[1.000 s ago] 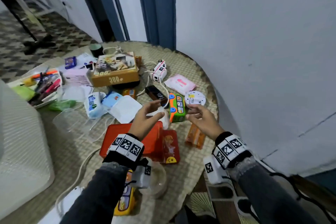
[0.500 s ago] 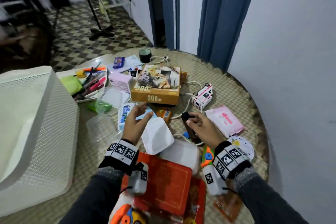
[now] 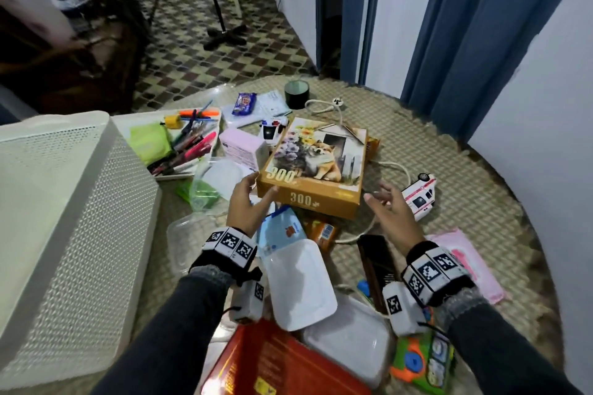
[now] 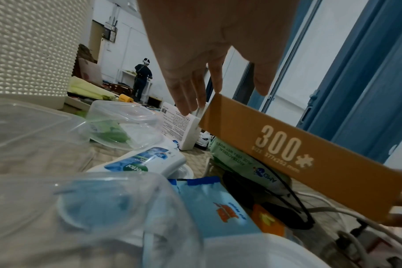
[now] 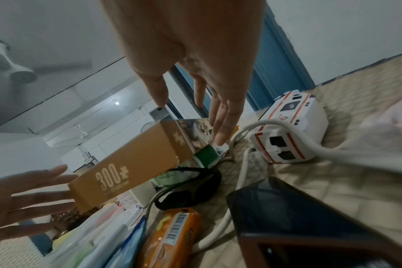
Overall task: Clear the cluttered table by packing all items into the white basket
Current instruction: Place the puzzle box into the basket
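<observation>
Both hands are out, fingers straight and spread. The left hand [image 3: 246, 205] lies against the near left corner of the puzzle box [image 3: 316, 163], a flat tan cardboard slab with a glossy dog picture and "300" on its edge. The right hand [image 3: 390, 212] hangs just off the box's other near corner; whether it touches, I cannot tell. The box sits tilted on clutter atop the round woven surface [image 3: 465, 202]. Left of the left hand stands the white basket [image 3: 64, 234], perforated plastic.
</observation>
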The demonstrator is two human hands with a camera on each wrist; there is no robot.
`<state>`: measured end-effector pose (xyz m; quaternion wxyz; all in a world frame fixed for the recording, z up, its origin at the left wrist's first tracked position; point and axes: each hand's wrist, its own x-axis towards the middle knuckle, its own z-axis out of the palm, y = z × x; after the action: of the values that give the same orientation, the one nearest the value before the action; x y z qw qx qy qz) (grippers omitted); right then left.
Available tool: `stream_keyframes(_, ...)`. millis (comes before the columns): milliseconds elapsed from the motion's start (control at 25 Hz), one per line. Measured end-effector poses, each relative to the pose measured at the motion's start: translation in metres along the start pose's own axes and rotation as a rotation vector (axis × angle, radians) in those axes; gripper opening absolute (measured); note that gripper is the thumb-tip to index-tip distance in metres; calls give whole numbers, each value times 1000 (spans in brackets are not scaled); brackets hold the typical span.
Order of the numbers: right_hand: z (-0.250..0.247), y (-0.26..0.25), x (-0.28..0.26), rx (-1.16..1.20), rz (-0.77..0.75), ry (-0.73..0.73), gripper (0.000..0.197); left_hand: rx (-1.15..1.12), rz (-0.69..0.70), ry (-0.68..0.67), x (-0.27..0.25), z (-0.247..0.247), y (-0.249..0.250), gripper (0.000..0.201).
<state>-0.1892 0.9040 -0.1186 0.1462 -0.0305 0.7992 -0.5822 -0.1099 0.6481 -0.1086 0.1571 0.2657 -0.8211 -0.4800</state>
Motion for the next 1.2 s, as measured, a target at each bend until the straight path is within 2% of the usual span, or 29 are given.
stream_keyframes(200, 19, -3, 23, 80, 44, -44, 58, -18, -55, -28, 23, 9, -12, 59)
stream_keyframes(400, 38, 7, 32, 153, 78, -52, 66, -39, -102, -100, 31, 11, -19, 51)
stream_keyframes(640, 37, 5, 28, 225, 105, -117, 64, -94, -148, -183, 27, 7, -17, 50)
stream_keyframes(840, 25, 1, -9, 210, 36, -128, 62, -166, -133, -243, -7, -11, -1, 42)
stream_keyframes(1040, 13, -8, -67, 212, -54, -154, 71, -246, -112, -226, -67, -41, -1, 50)
stream_keyframes(1200, 7, -23, -110, 232, -141, -230, 63, -323, -133, -211, -117, -67, -5, 58)
